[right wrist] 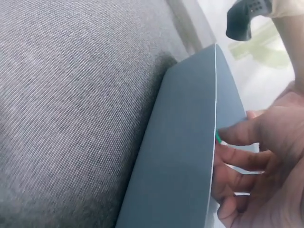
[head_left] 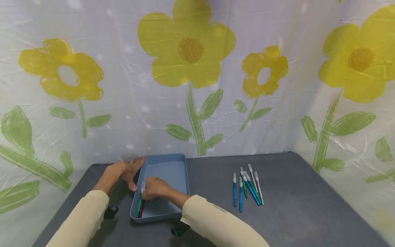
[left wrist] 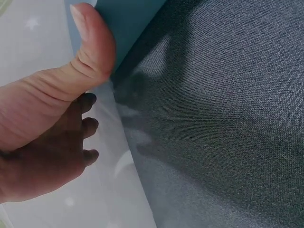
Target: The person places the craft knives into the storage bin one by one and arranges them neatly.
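A blue-grey tray [head_left: 163, 218] lies on the table with a green pen [head_left: 138, 209] and a red pen [head_left: 141, 208] along its left wall. The green pen has a clear cap. My right hand [head_left: 157, 188] reaches into the tray with curled fingers, pinching the red pen, whose upper part is hidden under the hand. In the right wrist view, a bit of green shows by the fingertips, behind the tray wall. My left hand [head_left: 131, 171] rests at the tray's left rim, fingers fairly straight and thumb [left wrist: 97, 42] against the outer side.
Right of the tray, several capped pens lie loosely grouped on the dark table [head_left: 213, 192]: blue pens [head_left: 240, 199], green pens [head_left: 246, 188] and silver-white pens [head_left: 259, 188]. A flower-printed curtain [head_left: 123, 103] hangs behind the table's far edge.
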A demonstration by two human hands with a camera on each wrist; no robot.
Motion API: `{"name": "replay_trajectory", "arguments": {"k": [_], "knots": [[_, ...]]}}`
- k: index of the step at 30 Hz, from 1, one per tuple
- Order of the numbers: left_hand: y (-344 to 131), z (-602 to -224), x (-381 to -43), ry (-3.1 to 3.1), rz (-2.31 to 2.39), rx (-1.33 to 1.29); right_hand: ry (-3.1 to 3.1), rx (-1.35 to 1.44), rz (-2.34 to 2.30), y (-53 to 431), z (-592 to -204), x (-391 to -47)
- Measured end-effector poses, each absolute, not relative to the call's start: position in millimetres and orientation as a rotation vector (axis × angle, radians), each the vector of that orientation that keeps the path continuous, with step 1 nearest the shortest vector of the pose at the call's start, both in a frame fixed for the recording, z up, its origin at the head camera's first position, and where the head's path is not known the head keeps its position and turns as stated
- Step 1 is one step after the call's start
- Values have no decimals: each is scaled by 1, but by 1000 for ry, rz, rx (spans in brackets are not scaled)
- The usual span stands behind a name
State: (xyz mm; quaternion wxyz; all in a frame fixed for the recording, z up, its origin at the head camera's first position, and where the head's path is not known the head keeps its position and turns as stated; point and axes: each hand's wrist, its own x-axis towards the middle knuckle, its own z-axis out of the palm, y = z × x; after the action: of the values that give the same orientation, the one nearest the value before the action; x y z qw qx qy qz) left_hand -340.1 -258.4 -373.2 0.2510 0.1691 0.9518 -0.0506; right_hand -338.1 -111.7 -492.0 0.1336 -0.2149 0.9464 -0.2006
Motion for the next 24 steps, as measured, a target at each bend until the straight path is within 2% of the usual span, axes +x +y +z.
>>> {"name": "replay_trajectory", "arguments": {"k": [3,10,24], "knots": [[-259,-376,-341,2596,-148,471,2733,-679,-646,-95,-479,-330],[-259,-377,-339,2614,-56,445,2668,-759,-992,-26,-395,-278],[-255,-375,-339,2612,-71,417,2745,-613,-1060,117,-365,-292]]}}
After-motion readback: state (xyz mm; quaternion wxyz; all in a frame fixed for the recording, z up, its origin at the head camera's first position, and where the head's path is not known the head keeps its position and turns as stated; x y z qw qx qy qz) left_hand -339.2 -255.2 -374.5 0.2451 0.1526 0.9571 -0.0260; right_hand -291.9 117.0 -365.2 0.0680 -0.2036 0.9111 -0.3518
